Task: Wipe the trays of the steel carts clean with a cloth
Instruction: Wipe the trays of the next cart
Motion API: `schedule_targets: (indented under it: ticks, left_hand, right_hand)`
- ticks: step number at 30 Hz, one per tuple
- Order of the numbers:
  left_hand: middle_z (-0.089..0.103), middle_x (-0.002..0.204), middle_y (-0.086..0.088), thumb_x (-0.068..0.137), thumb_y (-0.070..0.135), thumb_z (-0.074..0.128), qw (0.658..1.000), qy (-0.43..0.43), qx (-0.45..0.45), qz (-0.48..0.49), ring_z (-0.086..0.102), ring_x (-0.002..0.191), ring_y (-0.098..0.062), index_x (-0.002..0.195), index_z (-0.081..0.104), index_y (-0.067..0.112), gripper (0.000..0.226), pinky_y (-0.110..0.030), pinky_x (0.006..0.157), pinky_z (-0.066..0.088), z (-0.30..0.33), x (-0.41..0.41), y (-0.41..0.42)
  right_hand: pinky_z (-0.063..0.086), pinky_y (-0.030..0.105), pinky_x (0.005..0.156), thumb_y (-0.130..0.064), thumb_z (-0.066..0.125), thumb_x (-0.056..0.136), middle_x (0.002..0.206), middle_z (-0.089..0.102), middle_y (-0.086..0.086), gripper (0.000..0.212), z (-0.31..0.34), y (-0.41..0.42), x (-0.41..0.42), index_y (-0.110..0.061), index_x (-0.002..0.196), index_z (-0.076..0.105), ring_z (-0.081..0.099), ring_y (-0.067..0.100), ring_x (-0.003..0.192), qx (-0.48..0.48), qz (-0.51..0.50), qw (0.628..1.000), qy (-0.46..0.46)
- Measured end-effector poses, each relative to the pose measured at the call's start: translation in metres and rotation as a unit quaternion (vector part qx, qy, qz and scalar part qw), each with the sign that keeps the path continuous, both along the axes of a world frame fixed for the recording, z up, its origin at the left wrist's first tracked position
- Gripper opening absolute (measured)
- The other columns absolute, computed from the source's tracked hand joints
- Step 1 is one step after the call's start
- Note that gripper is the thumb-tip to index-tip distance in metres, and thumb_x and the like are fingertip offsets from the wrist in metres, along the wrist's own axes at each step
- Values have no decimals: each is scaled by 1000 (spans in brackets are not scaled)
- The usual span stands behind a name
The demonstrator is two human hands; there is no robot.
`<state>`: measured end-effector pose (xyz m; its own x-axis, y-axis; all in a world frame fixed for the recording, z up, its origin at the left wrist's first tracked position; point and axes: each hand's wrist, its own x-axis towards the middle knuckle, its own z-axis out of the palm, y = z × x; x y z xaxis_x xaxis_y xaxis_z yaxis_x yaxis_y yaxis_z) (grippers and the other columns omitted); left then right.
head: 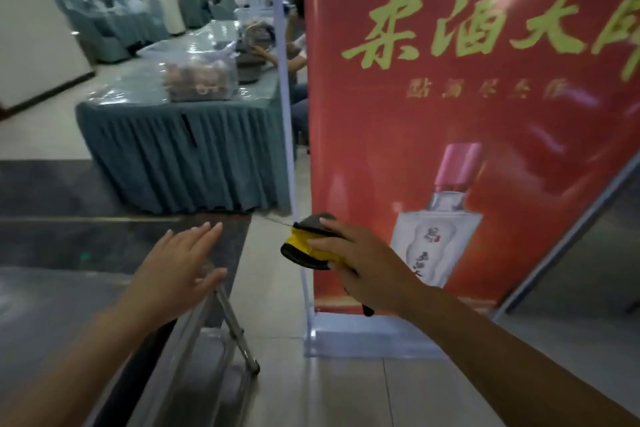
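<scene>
Red banner [467, 114] stands beside skirted table [180, 149].

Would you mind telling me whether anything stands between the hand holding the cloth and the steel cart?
Nothing visible does. The right hand grips the yellow and grey cloth in the air over bare floor, to the right of the steel cart. The red banner stands behind it, away from the cart. The left hand hovers open above the cart's handle.

Red banner [467, 121] with gold characters and a printed bottle stands on tiled floor [346, 392], teal-skirted table [183, 152] behind left carrying plastic-wrapped goods [197, 76], seated person [298, 55] partly hidden.
</scene>
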<state>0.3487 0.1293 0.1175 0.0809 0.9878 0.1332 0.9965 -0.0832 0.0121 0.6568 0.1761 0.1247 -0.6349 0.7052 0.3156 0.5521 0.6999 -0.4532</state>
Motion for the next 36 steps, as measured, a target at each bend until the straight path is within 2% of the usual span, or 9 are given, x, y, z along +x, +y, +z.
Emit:
schedule_targets:
  ticks: [2, 6, 10, 16, 19, 24, 28, 32, 36]
  left_hand:
    - [52, 140, -15, 79, 61, 40, 998, -21, -4, 60, 52, 127, -33, 142, 45, 6, 83, -55, 105, 36, 5, 3, 7]
    - [45, 147, -8, 75, 71, 24, 987, -40, -2, 159, 44, 135, -25, 147, 37, 13, 94, -50, 112, 29, 10, 3, 11]
    - [47, 144, -15, 76, 69, 27, 968, -46, 1, 248, 48, 131, -30, 144, 41, 8, 93, -48, 109, 34, 12, -13, 8]
    - [25, 158, 2, 93, 55, 46, 931, -50, -31, 361, 26, 143, -14, 153, 20, 22, 73, -39, 119, 12, -11, -64, 8]
    - [19, 159, 5, 94, 55, 44, 912, -71, -36, 403, 19, 146, -12, 153, 15, 25, 72, -36, 119, 5, -26, -102, 13]
    - [13, 161, 6, 96, 59, 36, 876, -80, -62, 472, 14, 147, -10, 154, 10, 27, 71, -35, 119, 2, -50, -167, 25]
    - [15, 161, 2, 91, 63, 27, 851, -102, -78, 509, 17, 146, -13, 154, 13, 25, 75, -35, 119, 2, -64, -198, 24]
    - [20, 159, 5, 95, 56, 37, 811, -109, -99, 566, 21, 144, -13, 153, 13, 25, 70, -34, 119, 7, -85, -214, 8]
    - [17, 160, 3, 96, 54, 37, 751, -139, -122, 634, 19, 145, -13, 154, 12, 24, 70, -32, 117, 7, -105, -219, 6]
  right_hand:
    - [37, 44, 104, -2, 52, 92, 151, 38, 3, 48, -3, 42, -6, -21, 136, 54, 39, 25, 134, -7, 51, 999, -9]
    - [35, 45, 106, -2, 53, 92, 150, 39, 5, 46, 0, 111, -37, -21, 133, 57, 39, 27, 135, -18, 140, 990, -13]
    - [38, 43, 106, 2, 54, 89, 148, 42, 6, 46, 5, 158, -93, -20, 129, 61, 40, 28, 135, -40, 202, 978, 24]
    - [34, 37, 109, -5, 52, 94, 151, 35, -6, 44, -1, 202, -206, -27, 132, 57, 33, 20, 138, -60, 267, 962, 22]
    - [31, 31, 110, -11, 50, 96, 152, 32, -12, 43, -6, 218, -267, -33, 133, 55, 31, 16, 137, -52, 298, 953, -6]
    - [31, 32, 108, -12, 51, 96, 153, 33, -11, 43, -13, 244, -374, -34, 133, 53, 33, 19, 135, -41, 359, 932, -33]
    - [36, 37, 109, -12, 52, 96, 151, 34, -9, 41, -37, 249, -454, -31, 133, 54, 35, 19, 135, -95, 386, 917, -43]
    - [36, 37, 110, -9, 53, 95, 150, 36, -6, 42, -80, 237, -517, -29, 131, 56, 38, 18, 134, -152, 438, 882, -88]
    - [36, 22, 104, -7, 57, 93, 145, 40, -10, 37, -128, 232, -560, -26, 125, 61, 44, 13, 130, -195, 467, 859, -77]
